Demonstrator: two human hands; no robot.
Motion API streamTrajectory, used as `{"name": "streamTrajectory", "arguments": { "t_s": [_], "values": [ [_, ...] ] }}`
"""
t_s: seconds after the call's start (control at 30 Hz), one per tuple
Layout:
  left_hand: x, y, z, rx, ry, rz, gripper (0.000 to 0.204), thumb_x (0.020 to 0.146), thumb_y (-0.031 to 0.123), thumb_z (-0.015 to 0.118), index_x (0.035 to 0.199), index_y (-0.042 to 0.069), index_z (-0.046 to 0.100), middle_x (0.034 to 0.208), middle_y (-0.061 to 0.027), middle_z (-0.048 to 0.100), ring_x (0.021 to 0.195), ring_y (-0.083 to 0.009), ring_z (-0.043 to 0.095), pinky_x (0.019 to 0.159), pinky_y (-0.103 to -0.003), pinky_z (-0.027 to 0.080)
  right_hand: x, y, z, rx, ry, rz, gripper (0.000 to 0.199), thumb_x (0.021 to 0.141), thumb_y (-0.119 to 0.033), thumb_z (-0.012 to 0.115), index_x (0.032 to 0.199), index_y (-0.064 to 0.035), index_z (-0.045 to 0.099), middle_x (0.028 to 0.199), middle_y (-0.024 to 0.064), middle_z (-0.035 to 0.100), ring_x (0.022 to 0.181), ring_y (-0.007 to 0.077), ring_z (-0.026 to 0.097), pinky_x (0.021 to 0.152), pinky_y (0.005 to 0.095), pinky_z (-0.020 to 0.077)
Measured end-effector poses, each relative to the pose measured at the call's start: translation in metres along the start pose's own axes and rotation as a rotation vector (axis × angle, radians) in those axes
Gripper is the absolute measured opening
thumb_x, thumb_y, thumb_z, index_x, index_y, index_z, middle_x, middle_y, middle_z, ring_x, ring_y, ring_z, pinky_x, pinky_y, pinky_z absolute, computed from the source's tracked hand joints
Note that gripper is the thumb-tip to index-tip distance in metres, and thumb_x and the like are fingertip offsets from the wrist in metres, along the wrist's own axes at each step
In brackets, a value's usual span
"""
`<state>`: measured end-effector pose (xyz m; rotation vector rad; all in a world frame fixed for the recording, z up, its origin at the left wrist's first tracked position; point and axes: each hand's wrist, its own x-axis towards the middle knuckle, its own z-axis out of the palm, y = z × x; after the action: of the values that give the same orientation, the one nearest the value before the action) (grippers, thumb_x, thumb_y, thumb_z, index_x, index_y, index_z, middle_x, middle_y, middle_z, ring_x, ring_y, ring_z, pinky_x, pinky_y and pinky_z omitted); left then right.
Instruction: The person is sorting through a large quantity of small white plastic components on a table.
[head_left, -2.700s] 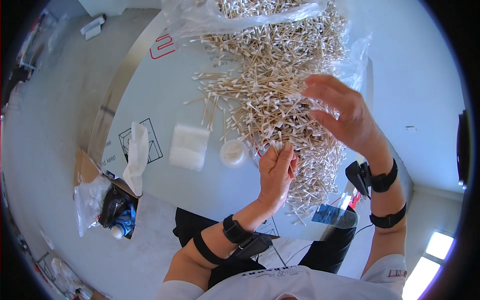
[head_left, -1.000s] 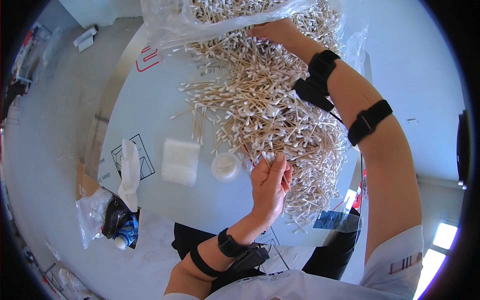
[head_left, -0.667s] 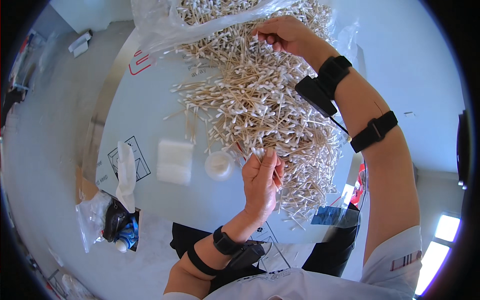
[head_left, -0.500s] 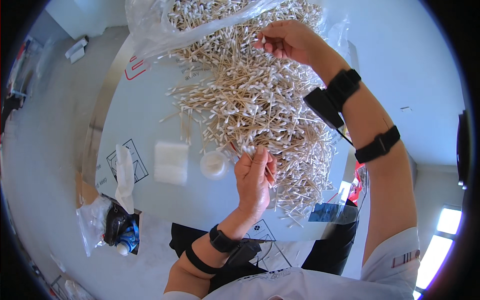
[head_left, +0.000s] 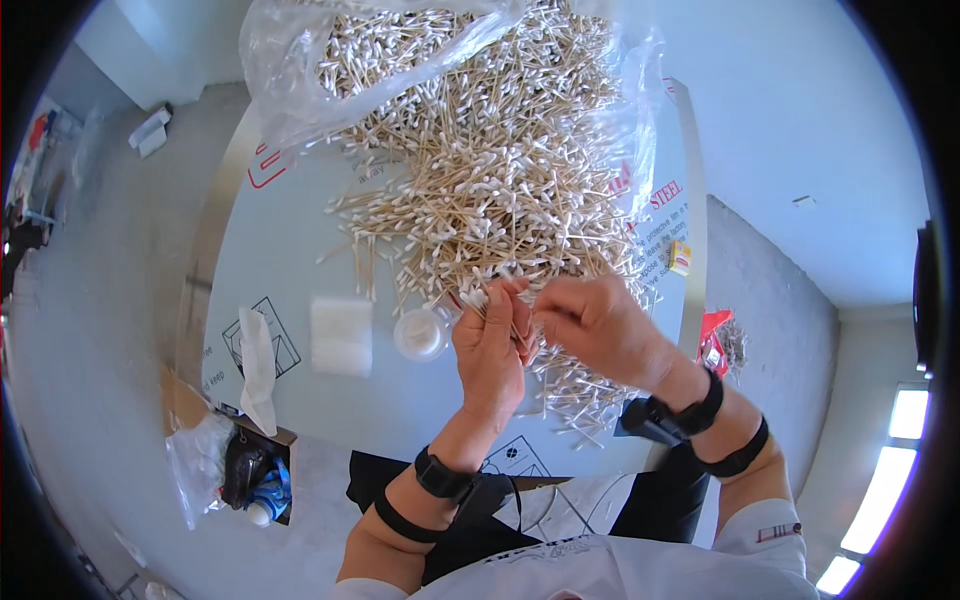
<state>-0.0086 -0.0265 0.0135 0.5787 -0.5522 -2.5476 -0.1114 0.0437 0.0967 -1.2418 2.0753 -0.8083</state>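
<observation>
Nearest is the person's white shirt, with dark trousers beyond its lower edge and a black strap on the left wrist, another strap on the right. The left hand is closed around a small bunch of swabs, gripped upright-to-tilted between thumb and fingers with white tips showing above the fist. The right hand is just beside it, fingers curled inward and fingertips close to the bunch; whether it pinches a swab cannot be told. Both are over the near side of the bench, whose surface is pale with printed marks. Just left of the left hand stands a round, clear tub; next to that lies a square white pad, then a crumpled tissue near the left edge. Below that edge, a carton holds a dark bag and a blue bottle. Beyond the hands spreads a large pile of loose swabs, reaching back into the mouth of a clear plastic bag. A small yellow box sits toward the right edge. Farthest, at upper left, a white roll lies on the floor.
</observation>
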Motion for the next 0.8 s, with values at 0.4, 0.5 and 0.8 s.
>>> {"name": "streamTrajectory", "arguments": {
  "t_s": [0.4,0.5,0.8],
  "values": [
    [-0.002,-0.004,-0.009,0.048,0.041,-0.029,0.025,0.094,0.027,0.046,0.076,0.009,0.046,0.063,-0.0015,0.046,0.049,-0.0094,0.04,0.042,-0.021,0.031,0.031,0.029,-0.049,-0.304,0.521,-0.122,0.019,0.083,-0.016,0.061,0.094,-0.001,0.061,0.083,0.0085,0.062,0.071,0.0136,0.057,0.062,0.0276,0.0448],
    [-0.001,-0.006,0.0,0.044,0.114,-0.05,0.027,0.094,0.027,0.046,0.075,0.009,0.048,0.062,-0.0008,0.048,0.047,-0.0072,0.04,0.039,-0.02,0.028,0.051,0.065,-0.067,-0.373,0.424,0.129,0.036,0.085,-0.025,0.06,0.111,-0.0013,0.055,0.094,0.013,0.061,0.084,0.0146,0.057,0.071,0.0283,0.0451],
    [0.002,-0.011,-0.009,0.117,0.116,0.03,0.025,0.095,0.026,0.044,0.078,0.007,0.047,0.074,-0.0076,0.058,0.055,-0.0145,0.054,0.046,-0.025,0.042,0.095,0.047,-0.052,-0.047,0.076,0.187,0.071,0.079,-0.047,0.062,0.122,0.0069,0.046,0.1,0.0143,0.058,0.09,0.0189,0.054,0.079,0.0293,0.0428]
  ]
}}
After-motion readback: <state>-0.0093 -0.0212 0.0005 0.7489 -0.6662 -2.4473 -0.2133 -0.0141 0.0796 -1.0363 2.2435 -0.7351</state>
